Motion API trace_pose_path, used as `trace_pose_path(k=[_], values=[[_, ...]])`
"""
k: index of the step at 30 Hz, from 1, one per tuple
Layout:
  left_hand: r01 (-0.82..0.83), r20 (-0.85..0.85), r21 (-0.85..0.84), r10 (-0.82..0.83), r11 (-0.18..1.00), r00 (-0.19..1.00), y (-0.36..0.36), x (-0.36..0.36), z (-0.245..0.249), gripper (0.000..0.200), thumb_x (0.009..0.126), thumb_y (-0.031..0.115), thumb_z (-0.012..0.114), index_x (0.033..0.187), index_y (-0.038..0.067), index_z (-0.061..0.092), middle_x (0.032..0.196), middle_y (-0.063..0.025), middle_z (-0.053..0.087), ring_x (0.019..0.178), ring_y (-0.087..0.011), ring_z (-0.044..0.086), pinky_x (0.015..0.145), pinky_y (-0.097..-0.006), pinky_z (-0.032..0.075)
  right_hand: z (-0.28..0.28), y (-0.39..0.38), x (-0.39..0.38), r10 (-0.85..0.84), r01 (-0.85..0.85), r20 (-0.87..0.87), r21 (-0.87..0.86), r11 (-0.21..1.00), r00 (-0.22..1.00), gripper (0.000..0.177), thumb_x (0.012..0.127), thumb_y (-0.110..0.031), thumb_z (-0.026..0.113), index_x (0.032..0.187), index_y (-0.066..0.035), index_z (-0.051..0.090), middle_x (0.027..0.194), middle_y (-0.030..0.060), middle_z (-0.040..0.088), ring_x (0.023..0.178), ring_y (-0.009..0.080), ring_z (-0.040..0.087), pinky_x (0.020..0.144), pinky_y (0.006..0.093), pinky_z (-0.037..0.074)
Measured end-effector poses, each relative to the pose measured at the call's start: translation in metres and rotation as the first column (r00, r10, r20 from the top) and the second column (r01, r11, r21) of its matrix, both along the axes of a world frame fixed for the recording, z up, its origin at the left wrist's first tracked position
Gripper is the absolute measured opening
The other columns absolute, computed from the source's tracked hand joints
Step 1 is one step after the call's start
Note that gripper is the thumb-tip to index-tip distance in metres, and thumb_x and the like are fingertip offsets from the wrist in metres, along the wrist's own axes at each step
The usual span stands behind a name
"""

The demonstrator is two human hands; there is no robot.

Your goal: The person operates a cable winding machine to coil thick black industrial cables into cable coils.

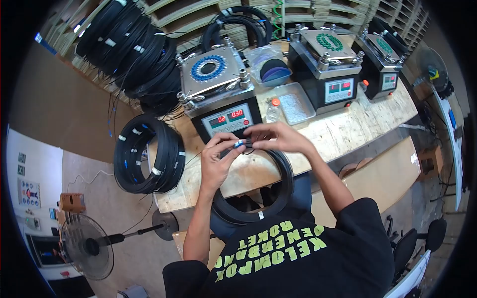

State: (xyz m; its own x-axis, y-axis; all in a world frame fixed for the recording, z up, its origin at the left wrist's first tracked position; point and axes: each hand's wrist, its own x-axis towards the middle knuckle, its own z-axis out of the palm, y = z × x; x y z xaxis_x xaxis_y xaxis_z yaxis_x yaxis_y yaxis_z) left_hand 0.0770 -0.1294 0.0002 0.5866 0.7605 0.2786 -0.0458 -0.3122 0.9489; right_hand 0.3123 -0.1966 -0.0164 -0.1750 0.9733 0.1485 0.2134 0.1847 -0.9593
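Both hands meet above the front edge of the wooden bench, before the nearest machine (pixel 218 114). My left hand (pixel 221 154) is closed, its thumb and fingers pinching a small blue and white connector piece (pixel 240 143). From the right, my right hand (pixel 273 137) holds the black cable end (pixel 249 144) beside that piece, fingers bent round it. A coil of black cable (pixel 285 184) with a white tie hangs below the hands, over the lap. The machine's top plate carries a ring of blue parts (pixel 209 67).
Stacked black cable coils (pixel 129 49) stand at the upper left, another stack (pixel 149 154) at the bench's left end. Two machines with green parts (pixel 329 42) are to the right. A clear tray (pixel 295 103) and an orange-capped bottle (pixel 273 110) lie between. A fan (pixel 89 247) stands lower left.
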Motion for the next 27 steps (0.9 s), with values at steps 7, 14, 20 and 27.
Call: trace_pose_path(k=[7, 14, 20, 27], values=[[0.055, -0.132, -0.111, -0.070, 0.992, 0.989, -0.012, -0.011, -0.008, 0.018, 0.090, 0.000, 0.076, 0.107, -0.003, 0.078, 0.101, -0.0100, 0.076, 0.089, -0.0120, 0.069, 0.080, -0.0234, 0.053, -0.109, 0.032, 0.162, -0.339, 0.442, 0.675, 0.022, 0.897, 0.655, 0.033, 0.085, -0.006, 0.075, 0.117, -0.003, 0.071, 0.081, 0.0158, 0.072, 0.069, 0.0262, 0.072, 0.065, 0.0378, 0.056], [0.080, -0.195, -0.035, -0.086, 0.996, 0.977, -0.019, -0.009, 0.000, 0.019, 0.090, 0.002, 0.077, 0.108, -0.003, 0.079, 0.100, -0.0112, 0.077, 0.088, -0.0129, 0.070, 0.079, -0.0242, 0.054, -0.162, 0.053, 0.176, -0.170, 0.445, 0.861, -0.071, 0.893, 0.479, 0.043, 0.071, -0.017, 0.086, 0.112, -0.010, 0.071, 0.104, 0.0207, 0.072, 0.101, 0.0359, 0.070, 0.084, 0.0437, 0.056], [0.067, -0.248, -0.021, -0.070, 0.998, 0.966, -0.014, -0.016, 0.000, 0.018, 0.090, 0.002, 0.075, 0.107, -0.002, 0.079, 0.098, -0.0101, 0.077, 0.086, -0.0118, 0.069, 0.075, -0.0231, 0.052, -0.169, 0.064, 0.182, -0.102, 0.393, 0.831, -0.147, 0.907, 0.547, 0.028, 0.073, -0.013, 0.082, 0.098, -0.006, 0.072, 0.102, 0.0166, 0.073, 0.094, 0.0354, 0.070, 0.080, 0.0432, 0.056], [0.034, -0.194, -0.095, -0.052, 0.995, 0.980, -0.019, -0.013, 0.000, 0.016, 0.091, 0.003, 0.076, 0.106, -0.001, 0.080, 0.096, -0.0093, 0.078, 0.084, -0.0109, 0.069, 0.075, -0.0223, 0.052, -0.164, 0.038, 0.171, -0.494, 0.518, 0.740, 0.230, 0.824, 0.457, 0.012, 0.088, -0.009, 0.061, 0.093, -0.005, 0.071, 0.096, 0.0210, 0.069, 0.092, 0.0407, 0.069, 0.080, 0.0485, 0.055]])
